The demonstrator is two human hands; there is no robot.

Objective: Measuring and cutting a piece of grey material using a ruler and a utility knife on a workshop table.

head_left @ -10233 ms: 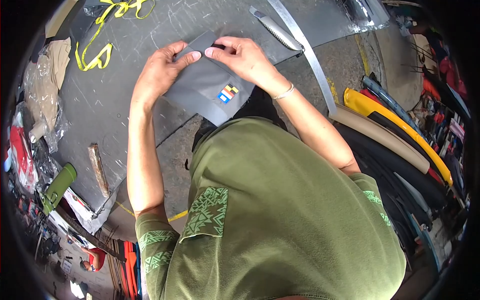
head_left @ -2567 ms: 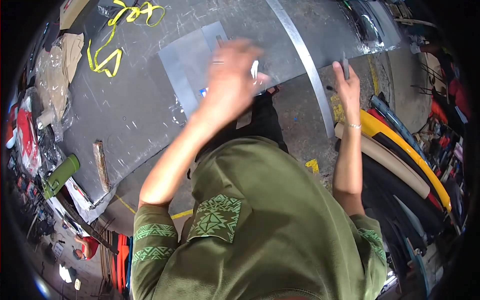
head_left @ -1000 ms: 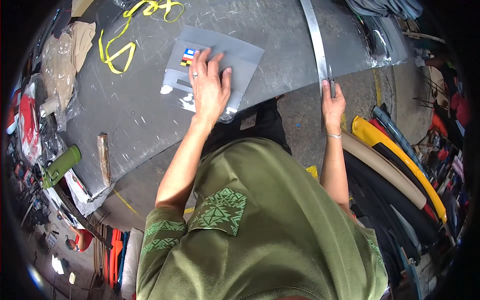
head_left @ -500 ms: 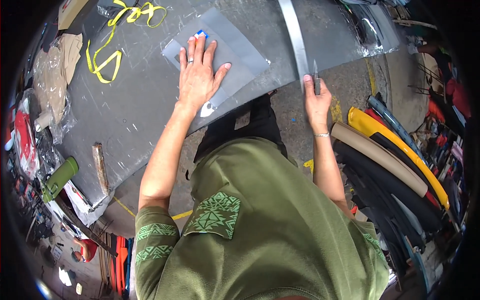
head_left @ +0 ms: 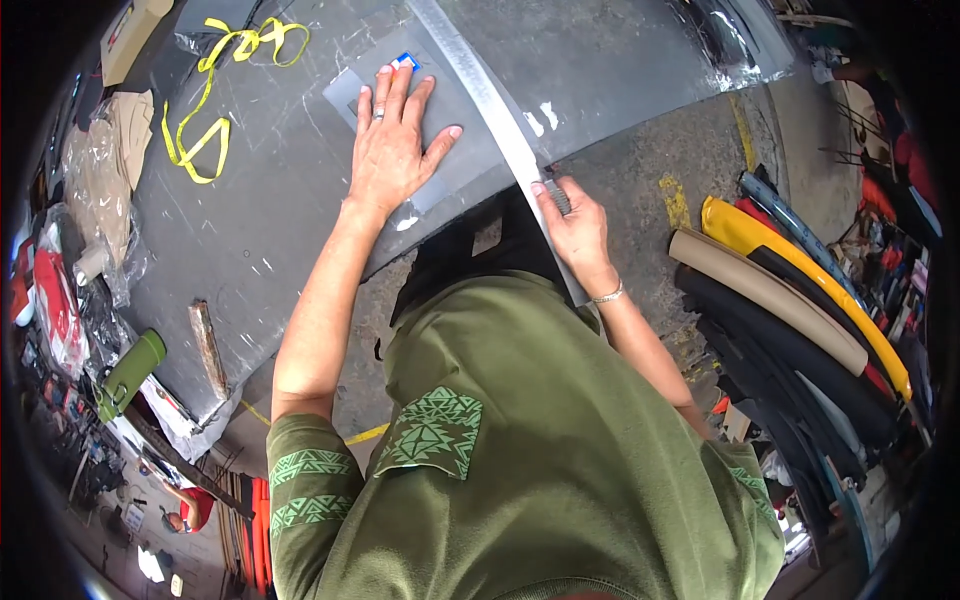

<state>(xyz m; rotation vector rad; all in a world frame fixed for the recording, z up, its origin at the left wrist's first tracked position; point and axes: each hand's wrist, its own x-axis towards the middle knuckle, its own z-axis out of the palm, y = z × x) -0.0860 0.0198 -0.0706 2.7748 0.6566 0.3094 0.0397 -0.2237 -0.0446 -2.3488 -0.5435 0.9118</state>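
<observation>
My left hand (head_left: 395, 150) lies flat, fingers spread, on a translucent grey plastic sheet (head_left: 462, 160) on the dark table (head_left: 270, 225). Its fingertips touch a small blue-and-white piece (head_left: 407, 62), partly hidden beneath them. My right hand (head_left: 578, 228) is closed around a long metal straightedge (head_left: 478, 92) near the table's front edge. In the same grip sits a knife (head_left: 557, 197) with a ridged grey handle; its blade does not show clearly now. The straightedge slants across the right part of the sheet and runs past the table edge toward my body.
A yellow tape measure (head_left: 215, 140) lies loosely curled at the table's far left. Near the left corner rests a worn stick (head_left: 208, 350). Rolls of material, including a yellow roll (head_left: 800, 285) and a beige roll (head_left: 765, 300), stand at right. A person in red (head_left: 195, 510) is at lower left.
My right hand has moved left and slightly nearer with the straightedge and knife, bringing the straightedge from beside the sheet to across it. My left hand stays flat on the sheet.
</observation>
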